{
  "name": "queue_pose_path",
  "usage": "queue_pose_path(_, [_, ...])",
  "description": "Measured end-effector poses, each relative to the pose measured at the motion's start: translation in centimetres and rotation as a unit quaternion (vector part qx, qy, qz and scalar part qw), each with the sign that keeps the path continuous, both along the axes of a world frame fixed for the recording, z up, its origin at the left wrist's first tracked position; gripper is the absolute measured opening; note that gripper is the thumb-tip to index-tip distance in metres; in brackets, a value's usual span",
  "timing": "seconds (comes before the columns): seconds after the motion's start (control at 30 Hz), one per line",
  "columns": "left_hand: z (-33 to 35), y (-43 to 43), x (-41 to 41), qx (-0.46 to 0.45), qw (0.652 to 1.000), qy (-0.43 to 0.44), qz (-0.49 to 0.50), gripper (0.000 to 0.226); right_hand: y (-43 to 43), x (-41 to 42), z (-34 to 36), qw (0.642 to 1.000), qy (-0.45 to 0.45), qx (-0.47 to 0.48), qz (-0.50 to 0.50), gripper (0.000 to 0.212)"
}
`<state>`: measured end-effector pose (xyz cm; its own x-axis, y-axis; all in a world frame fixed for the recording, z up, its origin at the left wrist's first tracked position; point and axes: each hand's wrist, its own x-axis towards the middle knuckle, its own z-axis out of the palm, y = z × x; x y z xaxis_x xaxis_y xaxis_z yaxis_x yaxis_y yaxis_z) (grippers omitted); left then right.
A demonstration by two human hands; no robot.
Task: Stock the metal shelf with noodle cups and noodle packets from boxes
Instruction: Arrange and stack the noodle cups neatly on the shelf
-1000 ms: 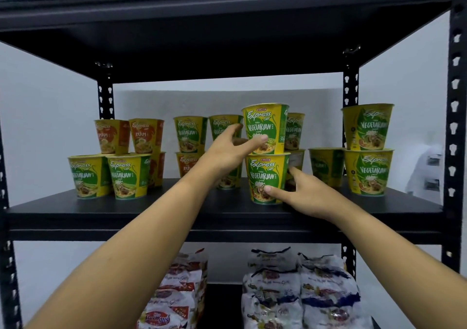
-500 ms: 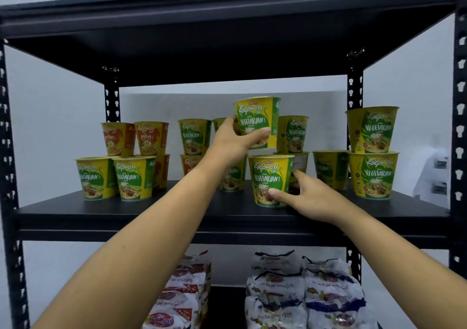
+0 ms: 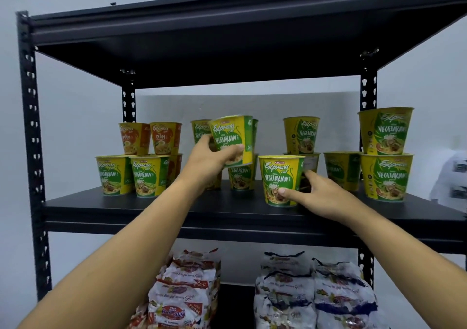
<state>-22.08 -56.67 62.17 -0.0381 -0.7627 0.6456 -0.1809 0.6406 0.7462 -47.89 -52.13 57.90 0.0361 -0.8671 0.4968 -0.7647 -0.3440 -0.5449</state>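
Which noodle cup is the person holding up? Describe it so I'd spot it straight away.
Find the black metal shelf and its middle board, lined with yellow-and-green noodle cups. Near the centre, the left hand grips one Vegetarian cup. Its neighbours, even the front cup in the right hand, stand on the board or on other cups; this one hangs tilted in the air.

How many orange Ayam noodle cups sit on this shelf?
3 orange Ayam noodle cups: two side by side, upper tier left; one partly hidden beneath. More may sit behind the left hand.
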Motion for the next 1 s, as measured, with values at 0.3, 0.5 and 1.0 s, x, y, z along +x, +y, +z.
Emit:
queue_pose_path(0.3, [-3.2,-0.8,3.5,0.062,0.991,-0.11,0.035,0.061,0.1,0.5,-0.4,0.996,-0.003,-0.055,-0.064,0.088])
queue_pose_path(0.5, [-4.3,-1.0,3.5,0.06,0.971,-0.21,0.098,0.069,0.1,0.3,-1.8,0.974,0.035,-0.2,-0.099,0.066])
queue_pose_path(1.0, [-4.0,0.5,10.9,0.037,0.89,-0.436,0.129,0.056,1.7,10.8,-0.9,0.987,0.157,0.012,-0.005,0.081])
